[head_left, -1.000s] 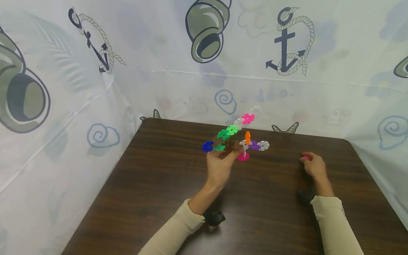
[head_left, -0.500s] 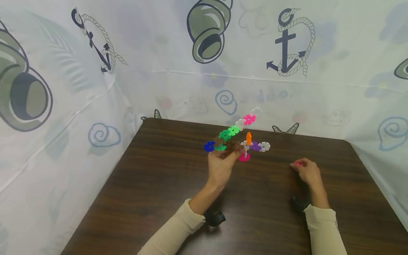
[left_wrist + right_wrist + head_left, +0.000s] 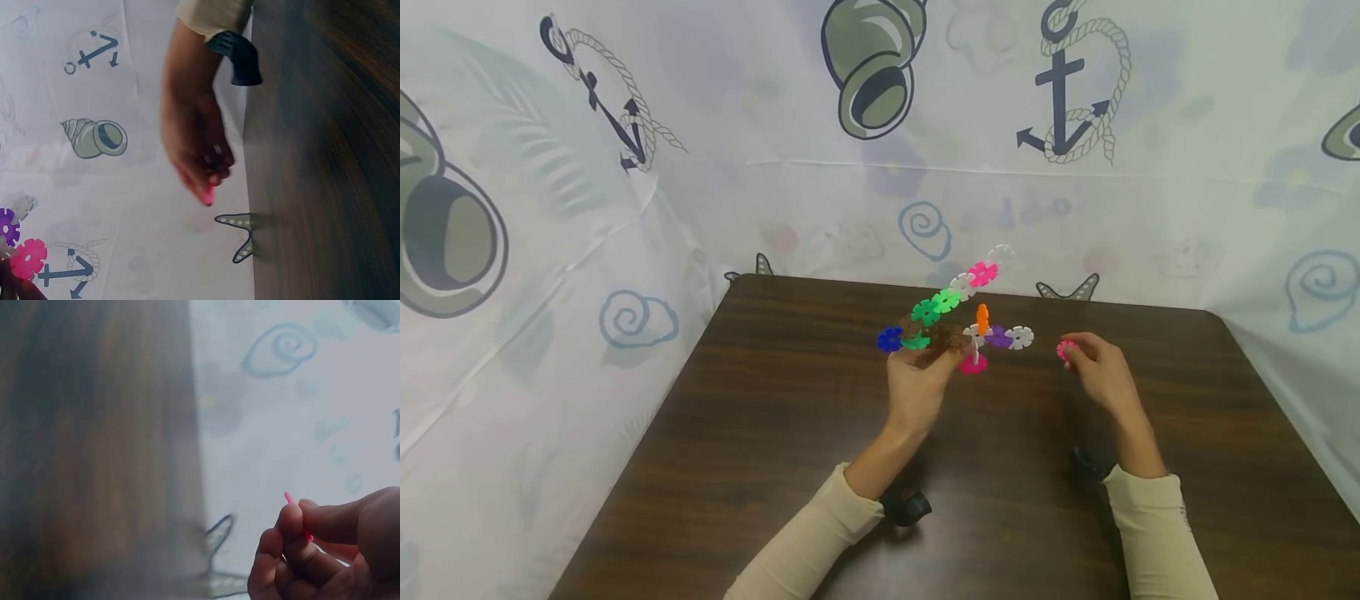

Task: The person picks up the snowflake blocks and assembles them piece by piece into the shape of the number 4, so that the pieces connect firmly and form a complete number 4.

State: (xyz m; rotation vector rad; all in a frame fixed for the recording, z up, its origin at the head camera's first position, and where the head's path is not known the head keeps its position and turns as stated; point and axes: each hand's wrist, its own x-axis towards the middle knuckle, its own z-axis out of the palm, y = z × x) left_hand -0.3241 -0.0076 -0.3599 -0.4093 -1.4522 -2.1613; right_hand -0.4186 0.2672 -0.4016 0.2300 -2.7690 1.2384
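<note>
My left hand (image 3: pixel 917 392) holds up a chain of joined snowflake discs (image 3: pixel 946 301) in green, white, pink, brown, blue, purple and orange, pinched near its brown pieces. To the right of it, my right hand (image 3: pixel 1105 373) pinches a single pink snowflake disc (image 3: pixel 1065 350) between thumb and fingertips, apart from the chain's white end disc (image 3: pixel 1020 337). In the right wrist view only a thin edge of that pink disc (image 3: pixel 289 497) shows past the fingers. A few of the chain's discs, among them a purple disc (image 3: pixel 9 227), appear at the left wrist view's edge.
Below both hands lies a dark brown wooden table (image 3: pixel 760 433). A pale cloth (image 3: pixel 790 208) printed with shells and anchors hangs behind and at the sides. Each wrist wears a black strap-like device (image 3: pixel 906 509).
My right hand has come left and up from the table with the pink disc, closer to the chain. The left hand stays almost still with its chain. The head view has shifted slightly.
</note>
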